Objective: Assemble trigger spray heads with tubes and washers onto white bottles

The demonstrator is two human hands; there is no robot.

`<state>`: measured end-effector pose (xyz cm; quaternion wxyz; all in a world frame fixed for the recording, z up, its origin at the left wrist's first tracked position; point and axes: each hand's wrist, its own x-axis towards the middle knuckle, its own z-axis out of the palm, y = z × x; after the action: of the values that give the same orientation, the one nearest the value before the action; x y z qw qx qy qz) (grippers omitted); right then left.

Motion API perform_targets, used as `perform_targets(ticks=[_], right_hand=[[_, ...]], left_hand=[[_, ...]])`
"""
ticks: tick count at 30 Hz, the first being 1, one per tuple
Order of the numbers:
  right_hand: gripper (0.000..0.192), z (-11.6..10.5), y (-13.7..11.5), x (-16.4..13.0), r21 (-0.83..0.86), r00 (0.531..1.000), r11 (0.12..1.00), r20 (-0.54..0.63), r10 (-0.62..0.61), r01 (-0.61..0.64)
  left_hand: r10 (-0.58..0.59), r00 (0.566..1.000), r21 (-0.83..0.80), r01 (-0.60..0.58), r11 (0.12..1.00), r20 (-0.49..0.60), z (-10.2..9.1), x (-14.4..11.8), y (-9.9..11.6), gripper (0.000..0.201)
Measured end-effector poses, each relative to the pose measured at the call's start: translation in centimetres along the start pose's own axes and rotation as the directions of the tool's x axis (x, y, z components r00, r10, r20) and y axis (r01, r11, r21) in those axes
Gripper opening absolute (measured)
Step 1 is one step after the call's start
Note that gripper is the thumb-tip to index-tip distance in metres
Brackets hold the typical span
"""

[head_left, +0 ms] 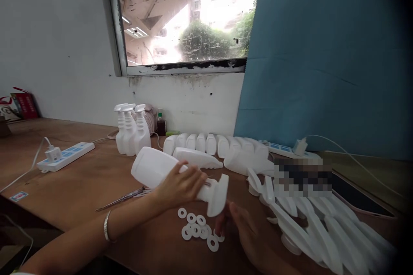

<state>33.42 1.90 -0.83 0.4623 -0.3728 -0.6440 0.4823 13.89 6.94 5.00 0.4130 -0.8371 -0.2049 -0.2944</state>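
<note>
My left hand (pixel 182 184) is wrapped round the neck of a white spray bottle (pixel 151 167), tilted on its side with its base to the left. A white trigger sprayer head (pixel 217 197) sits at its neck end, just past my fingers. Below and right of that head is my right hand (pixel 241 227), slightly blurred, its thumb and fingers apart. Its fingertips reach down by a white ring washer (pixel 219 236) at the edge of a group; whether they touch it is unclear. Several more flat washers (pixel 195 230) lie on the table, some overlapping.
Three spray bottles (pixel 129 133) with heads stand at the back left. Headless bottles (pixel 201 144) lie in a row behind my hands. Many sprayer heads (pixel 309 223) cover the right. Tweezers (pixel 122 199), power strips (pixel 69 154) and a phone (pixel 358 193) are on the table.
</note>
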Motion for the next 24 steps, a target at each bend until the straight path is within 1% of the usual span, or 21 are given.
perform_targets(ticks=[2, 3, 4, 5, 6, 7, 8, 9, 10, 11, 13, 14, 15, 16, 17, 19, 20, 21, 22, 23, 24], right_hand=[[0.058, 0.0, 0.3, 0.1, 0.065, 1.0, 0.998, -0.008, 0.014, -0.014], [0.056, 0.0, 0.4, 0.1, 0.077, 0.999, 0.997, -0.024, 0.024, -0.022], [0.054, -0.1, 0.5, 0.2, 0.078, 0.999, 0.997, -0.045, 0.03, -0.026], [0.053, -0.2, 0.6, 0.3, 0.074, 0.997, 0.997, -0.063, 0.034, -0.029], [0.052, -0.2, 0.6, 0.4, 0.068, 0.997, 0.997, -0.075, 0.037, -0.032], [0.051, -0.3, 0.7, 0.5, 0.061, 0.996, 0.998, -0.077, 0.039, -0.034], [0.051, -0.4, 0.7, 0.6, 0.052, 0.997, 0.998, -0.069, 0.041, -0.037], [0.05, -0.5, 0.8, 0.7, 0.035, 0.997, 0.999, -0.06, 0.041, -0.039], [0.049, -0.5, 0.9, 0.7, 0.014, 0.998, 0.999, -0.052, 0.041, -0.041], [0.047, -0.6, 1.0, 0.6, -0.01, 0.998, 0.999, -0.044, 0.041, -0.041], [0.041, -0.6, 0.9, 0.5, -0.063, 0.999, 0.997, -0.038, 0.037, -0.039], [0.038, -0.6, 0.7, 0.5, -0.091, 0.999, 0.995, -0.04, 0.03, -0.034], [0.035, -0.5, 0.2, 0.5, -0.119, 0.999, 0.993, -0.043, 0.02, -0.025], [0.034, -0.4, -0.5, 0.6, -0.142, 0.999, 0.99, -0.049, 0.009, -0.016], [0.034, -0.1, -1.4, 0.8, -0.163, 0.998, 0.987, -0.066, -0.009, -0.002], [0.036, 0.7, -3.9, 1.9, -0.165, 0.996, 0.986, -0.086, -0.037, 0.022], [0.038, 1.2, -5.3, 2.6, -0.14, 0.996, 0.989, -0.076, -0.049, 0.038], [0.041, 1.8, -6.7, 3.5, -0.102, 0.995, 0.994, -0.081, -0.058, 0.05], [0.043, 2.5, -8.0, 4.5, -0.057, 0.995, 0.997, -0.083, -0.054, 0.049], [0.045, 3.1, -9.2, 5.5, -0.03, 0.997, 0.999, -0.07, -0.032, 0.03], [0.045, 3.7, -10.2, 6.4, -0.022, 0.998, 1.0, -0.056, -0.009, 0.008]], left_hand=[[-0.123, 0.991, -0.038, 0.121, 0.992, -0.054, -0.8, -0.6, -2.3, 0.01], [-0.2, 0.976, -0.049, 0.197, 0.979, -0.09, -1.1, -0.9, -3.7, 0.008], [-0.288, 0.948, -0.069, 0.281, 0.957, -0.133, -1.4, -1.1, -5.2, 0.008], [-0.402, 0.902, -0.096, 0.391, 0.915, -0.159, -1.5, -1.3, -6.7, 0.01], [-0.526, 0.833, -0.133, 0.51, 0.85, -0.17, -1.6, -1.4, -8.2, 0.016], [-0.644, 0.746, -0.185, 0.617, 0.765, -0.171, -1.6, -1.6, -9.5, 0.021], [-0.736, 0.66, -0.257, 0.693, 0.673, -0.149, -1.6, -1.7, -10.6, 0.023], [-0.8, 0.59, -0.327, 0.738, 0.59, -0.111, -1.5, -1.9, -11.5, 0.024], [-0.84, 0.538, -0.389, 0.761, 0.519, -0.069, -1.4, -2.1, -12.1, 0.023], [-0.862, 0.506, -0.436, 0.77, 0.465, -0.026, -1.3, -2.3, -12.5, 0.023], [-0.876, 0.481, -0.464, 0.784, 0.412, 0.033, -1.4, -2.4, -12.4, 0.025], [-0.874, 0.484, -0.453, 0.789, 0.415, 0.043, -1.5, -2.4, -12.1, 0.027], [-0.862, 0.506, -0.432, 0.786, 0.442, 0.04, -1.6, -2.3, -11.6, 0.029], [-0.833, 0.553, -0.403, 0.768, 0.497, 0.026, -1.8, -2.1, -11.1, 0.034], [-0.782, 0.623, -0.366, 0.729, 0.579, 0.004, -2.0, -1.7, -10.5, 0.039], [-0.613, 0.79, -0.274, 0.582, 0.765, -0.033, -2.3, -0.8, -9.2, 0.051], [-0.511, 0.859, -0.225, 0.492, 0.841, -0.036, -2.3, -0.2, -8.6, 0.056], [-0.417, 0.908, -0.181, 0.405, 0.896, -0.034, -2.3, 0.3, -8.0, 0.061], [-0.339, 0.94, -0.145, 0.332, 0.932, -0.028, -2.3, 0.8, -7.4, 0.063], [-0.284, 0.958, -0.118, 0.279, 0.953, -0.029, -2.2, 1.2, -7.0, 0.065], [-0.251, 0.968, -0.102, 0.247, 0.964, -0.03, -2.2, 1.5, -6.6, 0.066]])
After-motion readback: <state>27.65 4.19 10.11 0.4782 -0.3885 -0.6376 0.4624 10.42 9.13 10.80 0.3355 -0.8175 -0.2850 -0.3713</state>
